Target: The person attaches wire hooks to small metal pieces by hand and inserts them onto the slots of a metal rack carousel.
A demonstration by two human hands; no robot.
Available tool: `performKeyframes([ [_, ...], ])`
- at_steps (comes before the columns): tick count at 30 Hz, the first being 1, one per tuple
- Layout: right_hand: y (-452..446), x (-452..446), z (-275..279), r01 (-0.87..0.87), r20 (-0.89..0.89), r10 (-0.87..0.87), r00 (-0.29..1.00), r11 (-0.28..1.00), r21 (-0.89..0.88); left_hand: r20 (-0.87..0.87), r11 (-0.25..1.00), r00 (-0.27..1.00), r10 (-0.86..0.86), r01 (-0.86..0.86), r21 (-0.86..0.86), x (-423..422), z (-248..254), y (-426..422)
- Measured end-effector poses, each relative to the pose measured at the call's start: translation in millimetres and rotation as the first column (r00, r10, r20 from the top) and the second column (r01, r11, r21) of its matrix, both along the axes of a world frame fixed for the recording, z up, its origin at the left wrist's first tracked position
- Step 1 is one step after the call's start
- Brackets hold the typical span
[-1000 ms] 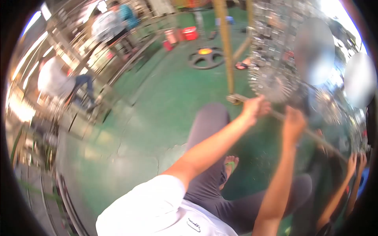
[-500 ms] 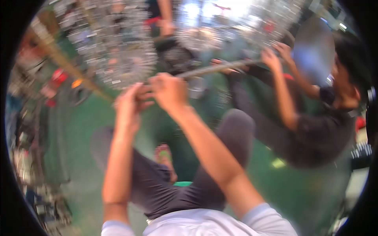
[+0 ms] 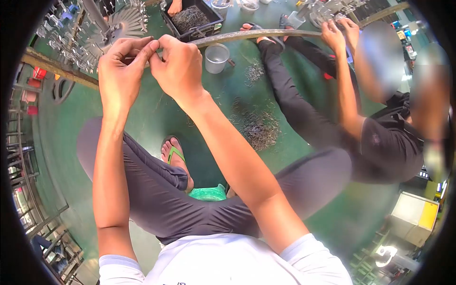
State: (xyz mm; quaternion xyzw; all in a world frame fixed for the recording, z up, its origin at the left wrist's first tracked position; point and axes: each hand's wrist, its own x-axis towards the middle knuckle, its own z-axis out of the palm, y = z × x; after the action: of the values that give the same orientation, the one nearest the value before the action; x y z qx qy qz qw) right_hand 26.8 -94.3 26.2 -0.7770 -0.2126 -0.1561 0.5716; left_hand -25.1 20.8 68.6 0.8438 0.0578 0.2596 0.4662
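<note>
My left hand (image 3: pixel 122 64) and my right hand (image 3: pixel 179 64) meet at their fingertips, both closed in a pinch. Anything between those fingertips is too small or hidden to make out. Just behind my left hand stands a metal rack with a slotted disc (image 3: pixel 124 26) and many small shiny metal pieces (image 3: pixel 71 45) around it. From beside my right hand a curved bar (image 3: pixel 256 34) runs off to the right. Below that bar, a translucent plastic cup (image 3: pixel 216 59) rests on the green floor.
A black crate (image 3: pixel 216 29) holds small dark wire-like pieces. More lie in a pile (image 3: pixel 260 133) on the floor. At the right sits a co-worker in dark clothes (image 3: pixel 384 152), hands (image 3: pixel 339 35) raised at another rack (image 3: pixel 323 13). A brown beam (image 3: pixel 61 68) crosses at the left.
The view has shifted and sharpened from a blur. My hands sit higher and farther left in it, fingertips together. The co-worker's hands stay up by the other rack.
</note>
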Motion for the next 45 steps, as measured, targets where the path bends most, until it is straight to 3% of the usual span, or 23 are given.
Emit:
performKeyframes([
  [2,6,2,1,-0.045,-0.024,0.045,0.999,0.999,0.017,0.030,0.999,1.000,0.005,-0.006,0.036,-1,1,5],
  [6,11,29,1,-0.279,0.081,0.293,0.953,0.949,-0.144,0.048,0.983,0.994,0.103,-0.109,0.147,-10,3,18],
  [8,-1,41,7,-0.453,0.021,0.469,0.883,0.863,-0.222,0.071,0.978,0.992,0.108,-0.119,0.173,-12,6,20],
  [10,-14,47,-3,-0.532,-0.017,0.541,0.841,0.822,-0.201,0.090,0.968,0.986,0.137,-0.153,0.198,-12,5,16],
  [12,-24,47,-75,-0.334,-0.202,0.294,0.934,0.920,-0.204,0.018,0.970,0.987,0.160,-0.160,0.182,-17,6,12],
  [14,-33,15,-139,-0.428,-0.360,0.334,0.871,0.875,-0.225,0.032,0.972,0.990,0.134,-0.138,0.189,-16,4,15],
  [15,-45,-11,-166,-0.577,-0.368,0.486,0.793,0.793,-0.197,0.033,0.972,0.991,0.128,-0.132,0.195,-17,5,15],
  [16,-68,-37,-185,-0.770,-0.552,0.574,0.604,0.600,-0.218,0.032,0.972,0.992,0.123,-0.127,0.199,-19,5,13],
  [18,-125,-86,-183,-0.949,-0.819,0.505,0.271,0.283,-0.139,0.023,0.967,0.991,0.133,-0.135,0.215,-20,9,11],
  [19,-157,-106,-165,-0.977,-0.907,0.392,0.151,0.196,-0.078,0.021,0.964,0.990,0.137,-0.138,0.225,-20,9,12],
  [22,-221,-130,-97,-0.983,-0.996,0.080,-0.036,0.175,0.050,0.084,0.978,0.995,0.045,-0.061,0.197,-21,4,23],
  [23,-229,-128,-70,-0.934,-0.985,0.093,-0.148,0.314,0.170,0.078,0.978,0.996,0.041,-0.056,0.199,-21,6,21],
  [24,-241,-133,-58,-0.952,-0.992,-0.053,-0.114,0.292,0.094,0.084,0.980,0.996,0.029,-0.045,0.196,-20,5,21],
  [26,-261,-138,-44,-0.943,-0.994,-0.082,-0.068,0.330,0.037,0.101,0.981,0.995,0.000,-0.020,0.194,-18,5,19],
  [30,-274,-143,6,-0.804,-0.987,0.001,0.163,0.580,-0.133,0.060,0.975,0.998,0.032,-0.044,0.216,-18,10,14],
  [34,-266,-150,5,-0.654,-0.921,0.048,0.387,0.719,-0.237,0.054,0.978,0.998,0.025,-0.035,0.204,-15,11,10],
  [37,-277,-166,-37,-0.639,-0.890,0.052,0.453,0.715,-0.283,0.029,0.981,1.000,0.002,-0.008,0.196,-18,14,7],
  [41,-256,-180,-53,-0.685,-0.846,0.128,0.518,0.653,-0.321,0.011,0.982,1.000,-0.022,0.020,0.185,-21,17,6],
  [45,-235,-207,-85,-0.780,-0.837,0.294,0.460,0.585,-0.223,-0.002,0.980,0.999,-0.041,0.040,0.192,-26,19,6],
])
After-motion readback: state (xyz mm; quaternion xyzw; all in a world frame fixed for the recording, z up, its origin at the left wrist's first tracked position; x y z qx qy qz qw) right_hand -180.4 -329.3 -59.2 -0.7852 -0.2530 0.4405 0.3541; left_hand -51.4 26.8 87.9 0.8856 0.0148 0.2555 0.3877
